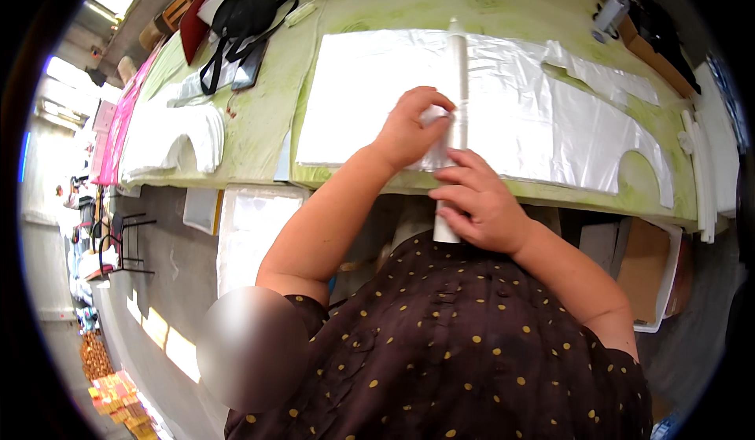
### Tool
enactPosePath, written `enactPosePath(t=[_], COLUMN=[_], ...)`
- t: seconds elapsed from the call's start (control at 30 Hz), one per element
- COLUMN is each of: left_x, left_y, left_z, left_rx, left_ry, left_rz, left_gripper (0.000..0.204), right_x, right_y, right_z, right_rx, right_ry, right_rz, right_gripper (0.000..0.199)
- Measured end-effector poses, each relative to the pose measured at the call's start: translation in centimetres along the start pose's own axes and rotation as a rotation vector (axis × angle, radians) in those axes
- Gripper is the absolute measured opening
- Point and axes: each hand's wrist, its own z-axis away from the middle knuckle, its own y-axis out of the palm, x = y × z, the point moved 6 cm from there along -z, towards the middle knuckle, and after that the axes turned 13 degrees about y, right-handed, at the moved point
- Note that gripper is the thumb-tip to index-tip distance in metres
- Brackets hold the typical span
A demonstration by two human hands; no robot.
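A long whitish tube, which looks like a roll of plastic film, lies across a stack of thin white plastic sheets and sticks out over the table's near edge. My left hand is closed at the tube's left side, thumb and fingertips pinching against it about halfway along. Lower down, my right hand curls its fingers over the near part of the tube from the right. To the right of the tube spread shiny, wrinkled plastic pieces with a curved cut-out. What lies under my fingers is hidden.
The green-covered table carries a black bag, a phone and more white cut pieces at left. A clear bottle and a cardboard box stand far right. Below the table at right is a white bin.
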Motion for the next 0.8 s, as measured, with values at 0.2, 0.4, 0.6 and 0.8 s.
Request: enactPosePath(t=[0.2,0.4,0.6,0.8], left_x=[-2.2,-3.4,-4.0,-4.1], left_y=[-3.1,-2.1,-7.9,-5.9], left_z=[-1.9,-0.2,1.2,2.8], left_rx=[-0.013,0.441,0.108,0.485], left_ry=[0.109,0.245,0.154,-0.277], left_rz=[-0.272,-0.313,-0.611,-0.637], left_gripper=[0.028,0.031,0.021,0.058], right_x=[0.5,1.6,0.9,0.8], right_y=[3.0,2.8,0.1,-0.5], right_z=[-2.3,-2.3,1.4,2.0], right_rx=[0.058,0.109,0.052,0.007], right_ry=[-0.017,-0.138,-0.029,-0.054], right_rz=[0.022,-0.207,-0.200,-0.244], right_gripper=[0.019,0.013,0.017,0.018])
